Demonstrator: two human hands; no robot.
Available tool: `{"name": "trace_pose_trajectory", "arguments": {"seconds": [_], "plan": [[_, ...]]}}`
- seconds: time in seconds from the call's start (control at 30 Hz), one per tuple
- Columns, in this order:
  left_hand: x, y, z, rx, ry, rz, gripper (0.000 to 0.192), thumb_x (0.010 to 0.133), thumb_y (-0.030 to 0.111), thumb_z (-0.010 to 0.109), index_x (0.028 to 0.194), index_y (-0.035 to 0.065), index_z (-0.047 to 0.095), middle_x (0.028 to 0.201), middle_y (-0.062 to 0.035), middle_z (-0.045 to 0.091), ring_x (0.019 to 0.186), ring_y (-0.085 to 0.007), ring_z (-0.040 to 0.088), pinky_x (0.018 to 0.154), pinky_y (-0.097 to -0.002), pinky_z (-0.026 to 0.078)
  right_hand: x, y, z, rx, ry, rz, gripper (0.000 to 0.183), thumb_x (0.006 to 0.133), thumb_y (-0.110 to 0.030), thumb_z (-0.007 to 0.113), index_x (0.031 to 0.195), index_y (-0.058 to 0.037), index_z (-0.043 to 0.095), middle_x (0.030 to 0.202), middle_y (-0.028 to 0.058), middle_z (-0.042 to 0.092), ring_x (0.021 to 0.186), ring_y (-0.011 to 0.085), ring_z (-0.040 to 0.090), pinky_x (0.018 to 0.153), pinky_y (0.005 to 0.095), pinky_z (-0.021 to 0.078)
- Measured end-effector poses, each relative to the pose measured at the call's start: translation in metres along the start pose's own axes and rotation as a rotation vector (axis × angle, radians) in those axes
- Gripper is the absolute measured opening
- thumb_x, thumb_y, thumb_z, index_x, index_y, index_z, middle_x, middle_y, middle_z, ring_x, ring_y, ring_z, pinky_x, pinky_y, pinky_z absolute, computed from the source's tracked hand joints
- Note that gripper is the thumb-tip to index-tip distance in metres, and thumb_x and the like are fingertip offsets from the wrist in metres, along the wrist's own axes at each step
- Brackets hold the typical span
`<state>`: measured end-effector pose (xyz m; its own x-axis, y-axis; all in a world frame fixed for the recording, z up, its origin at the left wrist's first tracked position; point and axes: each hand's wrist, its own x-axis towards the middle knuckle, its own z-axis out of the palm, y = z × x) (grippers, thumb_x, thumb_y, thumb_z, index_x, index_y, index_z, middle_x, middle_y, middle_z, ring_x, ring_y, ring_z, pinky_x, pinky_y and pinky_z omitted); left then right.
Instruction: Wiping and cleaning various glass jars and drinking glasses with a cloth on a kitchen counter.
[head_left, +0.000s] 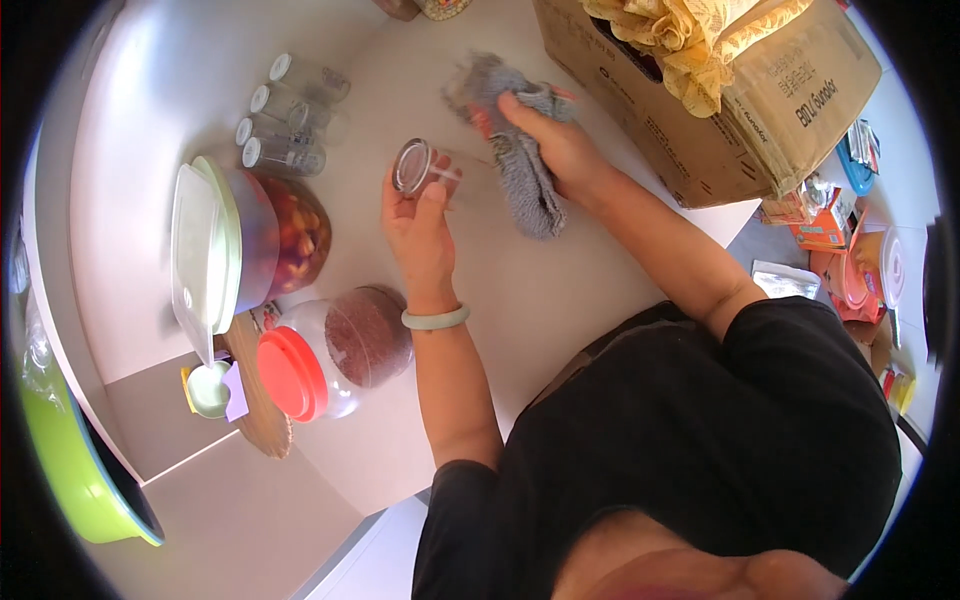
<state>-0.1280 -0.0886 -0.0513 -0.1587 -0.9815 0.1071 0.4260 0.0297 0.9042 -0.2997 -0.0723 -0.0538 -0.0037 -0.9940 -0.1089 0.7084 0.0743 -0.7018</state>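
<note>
My left hand (417, 225) is closed around a small clear jar (417, 166), whose round end tilts up toward me. A pale bangle circles that wrist. A grey fluffy cloth (521, 176) hangs from my right hand (559, 142), its far end blurred and showing reddish-orange patches. The cloth and the jar are apart, both above the white tabletop (480, 315). Left of the jar, several small clear jars with white lids (289, 156) stand in a row.
By my left forearm stands a red-lidded clear jar (367, 337) of dark reddish contents. Beyond it is a green-lidded container (296, 236) with reddish-brown food. A cardboard box (720, 127) topped with yellow crumpled fabric (682, 45) takes up the far right. A green basin (82, 465) is at the left edge.
</note>
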Motion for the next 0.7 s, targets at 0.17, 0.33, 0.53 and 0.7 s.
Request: {"name": "trace_pose_trajectory", "arguments": {"seconds": [0.17, 0.33, 0.53, 0.7], "plan": [[-0.014, -0.001, 0.006, 0.24, -0.099, -0.09, 0.048, 0.082, -0.002, 0.06, 0.128, -0.003, 0.046, 0.112, -0.0081, 0.059, 0.103, -0.0157, 0.057, 0.09, -0.0297, 0.046, 0.009, 0.007, 0.017, -0.505, -0.069, 0.063, 0.035, 0.092, -0.034, 0.056, 0.109, -0.0039, 0.064, 0.1, 0.0041, 0.067, 0.091, 0.0106, 0.06, 0.081, 0.0265, 0.0476], [-0.029, -0.012, -0.007, 0.279, -0.212, -0.033, 0.054, 0.081, 0.001, 0.063, 0.131, -0.003, 0.043, 0.118, -0.0101, 0.057, 0.102, -0.0175, 0.058, 0.091, -0.0317, 0.047, -0.012, 0.014, 0.0, -0.251, -0.069, 0.26, 0.034, 0.095, -0.029, 0.05, 0.119, -0.0058, 0.059, 0.115, 0.0029, 0.062, 0.098, 0.0136, 0.06, 0.084, 0.029, 0.0486], [-0.019, 0.003, -0.008, 0.088, -0.196, -0.017, 0.057, 0.081, 0.007, 0.065, 0.132, -0.0029, 0.041, 0.12, -0.0116, 0.056, 0.108, -0.0207, 0.056, 0.094, -0.0344, 0.045, -0.039, 0.019, 0.001, 0.363, -0.167, 0.473, 0.041, 0.093, -0.035, 0.052, 0.127, -0.0125, 0.053, 0.121, 0.006, 0.057, 0.106, 0.024, 0.058, 0.085, 0.0414, 0.051], [-0.007, 0.016, 0.002, 0.312, -0.298, 0.061, 0.061, 0.087, 0.025, 0.064, 0.135, -0.0001, 0.037, 0.129, -0.0141, 0.048, 0.123, -0.0271, 0.046, 0.104, -0.0455, 0.036, -0.029, 0.024, -0.002, 0.411, -0.128, 0.374, 0.04, 0.092, -0.034, 0.053, 0.126, -0.013, 0.054, 0.122, 0.0058, 0.056, 0.107, 0.0251, 0.057, 0.085, 0.0424, 0.0511]]}}
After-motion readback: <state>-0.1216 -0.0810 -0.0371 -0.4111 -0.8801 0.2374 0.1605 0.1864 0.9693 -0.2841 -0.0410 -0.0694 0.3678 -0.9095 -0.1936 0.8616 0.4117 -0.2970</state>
